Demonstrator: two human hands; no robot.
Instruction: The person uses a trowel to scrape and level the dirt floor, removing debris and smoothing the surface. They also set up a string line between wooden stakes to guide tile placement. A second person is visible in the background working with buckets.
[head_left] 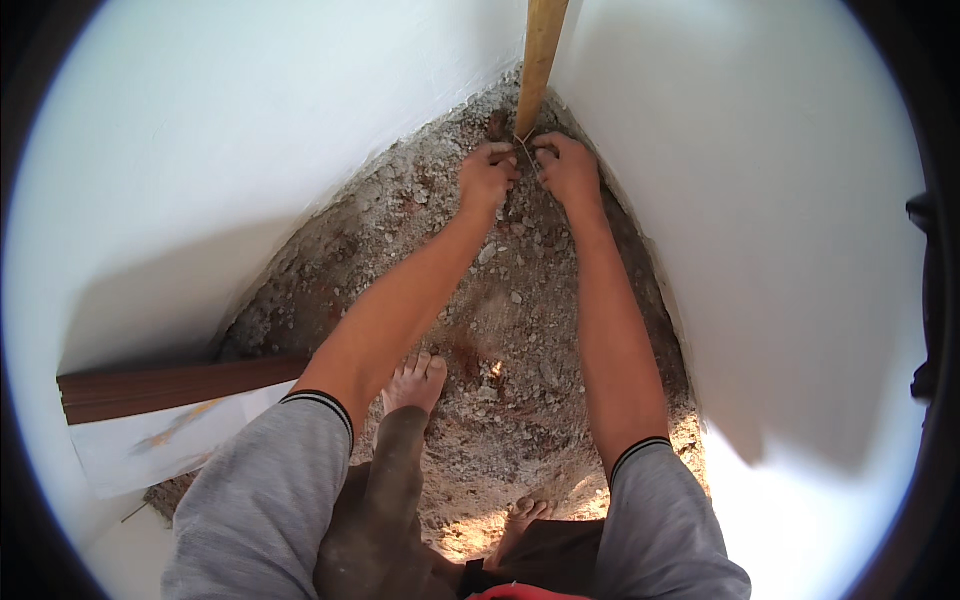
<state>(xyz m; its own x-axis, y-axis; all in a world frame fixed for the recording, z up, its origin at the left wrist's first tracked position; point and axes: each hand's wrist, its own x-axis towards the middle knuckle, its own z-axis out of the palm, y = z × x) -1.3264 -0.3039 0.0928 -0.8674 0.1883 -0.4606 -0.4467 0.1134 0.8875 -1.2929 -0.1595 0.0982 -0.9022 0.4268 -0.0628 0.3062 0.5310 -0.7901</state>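
In the corner a wooden post (541, 65) stands on the rubble floor, a thin pale string (528, 157) looped around its lower part. Just left of the post's foot, my left hand (484, 180) is closed, its thumb and fingers pinched on the string. My right hand (572, 172) is opposite, close to the right wall, its bent fingers also pinching string. Both forearms reach far forward, and the hands are a short gap apart. The exact ends of the string are hidden by my fingers.
White walls (300, 100) (740, 200) meet behind the post. Broken stones and loose earth (500, 310) cover the floor. Dark brown boards (180, 388) and a white panel (170, 440) lie at the left. My bare foot (415, 383) is between my arms.
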